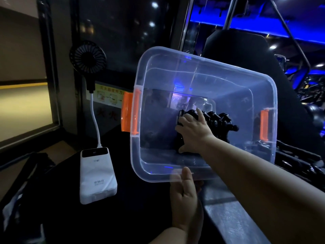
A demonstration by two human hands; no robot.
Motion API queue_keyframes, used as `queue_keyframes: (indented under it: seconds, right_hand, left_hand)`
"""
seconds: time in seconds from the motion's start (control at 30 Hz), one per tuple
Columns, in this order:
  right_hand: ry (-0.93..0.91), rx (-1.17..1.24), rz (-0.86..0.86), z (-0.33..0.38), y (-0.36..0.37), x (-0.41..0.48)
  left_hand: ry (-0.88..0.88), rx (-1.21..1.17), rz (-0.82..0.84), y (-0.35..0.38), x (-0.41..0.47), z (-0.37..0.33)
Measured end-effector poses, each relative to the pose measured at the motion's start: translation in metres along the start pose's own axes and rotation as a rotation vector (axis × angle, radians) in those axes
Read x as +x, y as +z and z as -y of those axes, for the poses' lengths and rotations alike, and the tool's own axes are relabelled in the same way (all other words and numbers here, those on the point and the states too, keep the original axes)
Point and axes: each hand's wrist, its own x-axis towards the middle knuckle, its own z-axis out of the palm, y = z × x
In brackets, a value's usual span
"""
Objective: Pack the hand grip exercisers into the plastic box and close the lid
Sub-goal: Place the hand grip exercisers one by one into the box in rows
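Left hand (184,196): grip pinches the plastic box (228,70) by its near rim, tilting its mouth camera-ward for reach. Right hand (193,131): grip clasps the black hand grip exercisers (219,120) low inside the box, apparently seating them.

Right grip (193,132) reaches forward, clasping; left grip (184,198) pinches.

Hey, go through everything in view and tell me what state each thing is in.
plastic box: lid off, tilted toward the camera.
orange latches: unfastened.
hand grip exercisers: inside the box.
right hand: gripping the exercisers.
left hand: holding the box's near rim.
fan: plugged into the power bank.
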Motion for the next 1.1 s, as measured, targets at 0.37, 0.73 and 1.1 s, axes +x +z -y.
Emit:
queue_keyframes:
  seconds: [0.37,0.73,1.1]
  right_hand:
    - [0.038,0.057,0.034,0.003,0.009,0.004]
    - [0.047,0.225,-0.014,-0.008,-0.005,-0.011]
    - [0.492,0.641,-0.36,-0.028,0.005,-0.118]
  left_hand:
    - [-0.055,-0.029,-0.059,0.002,0.004,0.007]
    - [0.076,0.052,0.02,-0.002,0.006,0.007]
    - [-0.013,0.166,0.125,-0.008,0.014,0.014]
